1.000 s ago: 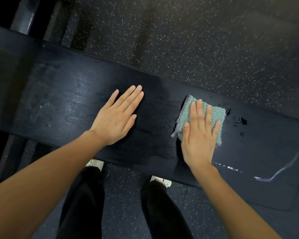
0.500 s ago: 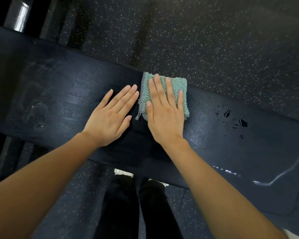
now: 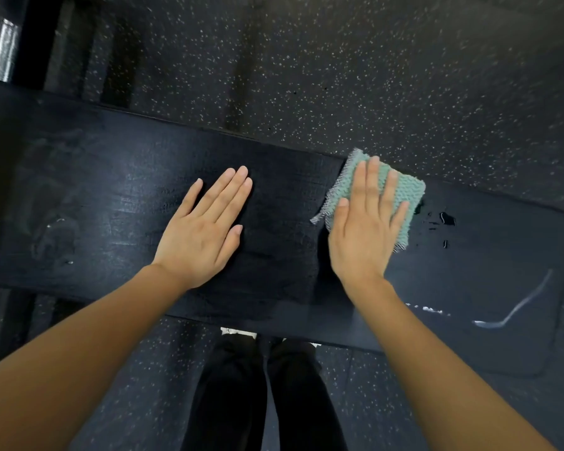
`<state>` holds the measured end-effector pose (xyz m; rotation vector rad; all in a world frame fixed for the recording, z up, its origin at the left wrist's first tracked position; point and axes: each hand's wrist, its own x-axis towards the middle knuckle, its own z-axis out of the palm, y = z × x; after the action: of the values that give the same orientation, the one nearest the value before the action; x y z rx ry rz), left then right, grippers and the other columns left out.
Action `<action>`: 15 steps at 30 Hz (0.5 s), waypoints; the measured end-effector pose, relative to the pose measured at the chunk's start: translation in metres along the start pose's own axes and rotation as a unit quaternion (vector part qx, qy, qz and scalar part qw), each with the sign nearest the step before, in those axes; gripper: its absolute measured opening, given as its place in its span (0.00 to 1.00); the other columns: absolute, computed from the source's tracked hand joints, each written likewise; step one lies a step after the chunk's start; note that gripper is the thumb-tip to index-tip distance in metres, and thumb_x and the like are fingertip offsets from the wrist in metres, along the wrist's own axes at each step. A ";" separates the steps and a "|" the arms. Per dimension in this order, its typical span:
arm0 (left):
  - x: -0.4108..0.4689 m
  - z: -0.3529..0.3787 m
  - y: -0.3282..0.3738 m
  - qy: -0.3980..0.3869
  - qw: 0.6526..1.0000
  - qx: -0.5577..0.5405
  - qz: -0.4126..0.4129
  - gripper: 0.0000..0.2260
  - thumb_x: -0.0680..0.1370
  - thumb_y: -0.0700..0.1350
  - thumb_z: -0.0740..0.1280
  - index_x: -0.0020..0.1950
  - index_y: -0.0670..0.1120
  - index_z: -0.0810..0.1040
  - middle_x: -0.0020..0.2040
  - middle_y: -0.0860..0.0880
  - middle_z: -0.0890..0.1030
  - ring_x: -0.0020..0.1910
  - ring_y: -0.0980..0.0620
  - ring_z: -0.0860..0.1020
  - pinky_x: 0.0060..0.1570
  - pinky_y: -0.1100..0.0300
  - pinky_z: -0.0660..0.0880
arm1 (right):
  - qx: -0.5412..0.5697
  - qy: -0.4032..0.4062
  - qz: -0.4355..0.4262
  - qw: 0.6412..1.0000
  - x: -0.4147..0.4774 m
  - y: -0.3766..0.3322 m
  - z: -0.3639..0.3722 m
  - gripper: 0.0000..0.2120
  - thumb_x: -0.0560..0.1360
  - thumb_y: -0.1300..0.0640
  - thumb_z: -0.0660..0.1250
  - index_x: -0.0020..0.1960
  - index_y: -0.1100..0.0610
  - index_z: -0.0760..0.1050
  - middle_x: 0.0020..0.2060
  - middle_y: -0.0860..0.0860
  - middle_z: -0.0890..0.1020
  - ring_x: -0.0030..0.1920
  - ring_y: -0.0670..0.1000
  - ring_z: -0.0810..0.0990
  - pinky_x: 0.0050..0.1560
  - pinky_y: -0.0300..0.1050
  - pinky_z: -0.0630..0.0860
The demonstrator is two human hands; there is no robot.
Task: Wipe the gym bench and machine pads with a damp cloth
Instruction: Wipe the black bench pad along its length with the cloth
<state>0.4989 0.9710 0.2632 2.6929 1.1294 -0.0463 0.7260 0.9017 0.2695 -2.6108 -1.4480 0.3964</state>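
Note:
A long black padded gym bench (image 3: 111, 196) runs across the view from left to right. My left hand (image 3: 205, 229) lies flat on its middle, fingers straight and together. My right hand (image 3: 365, 222) presses a folded teal cloth (image 3: 407, 193) with a grey mesh edge flat against the pad near the far edge, fingers straight over it. Water droplets (image 3: 446, 219) sit on the pad just right of the cloth. A pale wet streak (image 3: 521, 304) curves near the bench's right end.
Dark speckled rubber flooring (image 3: 339, 76) surrounds the bench. My legs in black trousers (image 3: 261, 392) stand below the near edge of the bench. A shiny metal bar (image 3: 4, 50) and dark frame parts stand at the top left.
My right hand slid the cloth left beside my left hand, then back right along the far edge towards the droplets. My left hand stayed flat on the pad.

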 end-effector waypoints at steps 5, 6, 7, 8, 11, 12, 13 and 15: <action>0.000 0.000 0.000 -0.001 1.000 0.002 -0.001 0.26 0.83 0.49 0.47 0.81 0.42 0.54 0.81 0.47 0.53 0.80 0.50 0.52 0.78 0.47 0.49 | -0.021 -0.022 -0.077 0.997 0.003 -0.049 0.013 0.28 0.81 0.50 0.40 0.81 0.52 0.45 0.80 0.46 0.47 0.80 0.54 0.43 0.77 0.60 0.39; 0.000 0.001 0.000 -0.001 1.000 0.002 -0.001 0.26 0.83 0.49 0.47 0.81 0.42 0.53 0.81 0.47 0.53 0.80 0.50 0.52 0.78 0.47 0.48 | -0.029 -0.028 -0.101 0.994 0.003 -0.059 0.016 0.28 0.82 0.50 0.41 0.81 0.52 0.44 0.80 0.46 0.47 0.80 0.54 0.42 0.77 0.60 0.39; 0.000 0.001 0.000 0.000 1.000 0.002 0.000 0.26 0.83 0.49 0.47 0.81 0.42 0.53 0.81 0.47 0.53 0.80 0.50 0.52 0.78 0.47 0.49 | -0.035 -0.033 -0.124 0.991 0.003 -0.066 0.019 0.28 0.82 0.50 0.41 0.81 0.52 0.44 0.80 0.46 0.46 0.80 0.54 0.42 0.77 0.60 0.40; 0.000 0.001 0.000 0.001 1.000 0.003 0.001 0.26 0.83 0.49 0.47 0.81 0.42 0.53 0.81 0.47 0.53 0.80 0.50 0.52 0.78 0.47 0.49 | -0.037 -0.035 -0.142 0.989 0.002 -0.071 0.021 0.28 0.82 0.50 0.42 0.81 0.51 0.45 0.80 0.46 0.47 0.80 0.53 0.43 0.77 0.60 0.40; 0.001 0.001 0.000 0.002 1.000 0.008 0.003 0.26 0.83 0.49 0.47 0.81 0.42 0.53 0.81 0.47 0.53 0.80 0.50 0.52 0.78 0.48 0.49 | -0.037 -0.031 -0.166 0.985 0.003 -0.068 0.020 0.27 0.83 0.50 0.42 0.81 0.51 0.48 0.80 0.46 0.50 0.80 0.51 0.46 0.78 0.58 0.44; 0.001 0.000 0.000 0.001 1.000 0.009 0.003 0.26 0.83 0.49 0.47 0.81 0.42 0.53 0.81 0.47 0.53 0.80 0.50 0.52 0.78 0.48 0.48 | -0.041 -0.029 -0.169 0.984 0.002 -0.062 0.018 0.27 0.83 0.50 0.41 0.81 0.51 0.48 0.80 0.46 0.50 0.80 0.51 0.46 0.78 0.57 0.44; 0.001 0.000 0.000 0.000 1.000 0.009 0.002 0.26 0.83 0.49 0.47 0.81 0.42 0.53 0.81 0.47 0.53 0.80 0.50 0.52 0.78 0.49 0.47 | -0.045 -0.028 -0.169 0.984 0.002 -0.054 0.015 0.27 0.83 0.50 0.41 0.81 0.51 0.48 0.80 0.46 0.50 0.80 0.50 0.46 0.78 0.56 0.44; 0.000 0.000 0.000 0.000 1.000 0.010 0.000 0.26 0.83 0.49 0.47 0.81 0.42 0.53 0.81 0.47 0.53 0.80 0.50 0.52 0.78 0.49 0.47 | -0.043 -0.034 -0.156 0.986 0.000 -0.036 0.011 0.27 0.82 0.50 0.40 0.81 0.50 0.47 0.80 0.45 0.49 0.80 0.49 0.45 0.78 0.55 0.42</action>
<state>0.4985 0.9710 0.2632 2.7095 1.1352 -0.0571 0.6942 0.9207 0.2678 -2.3937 -1.8976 0.3959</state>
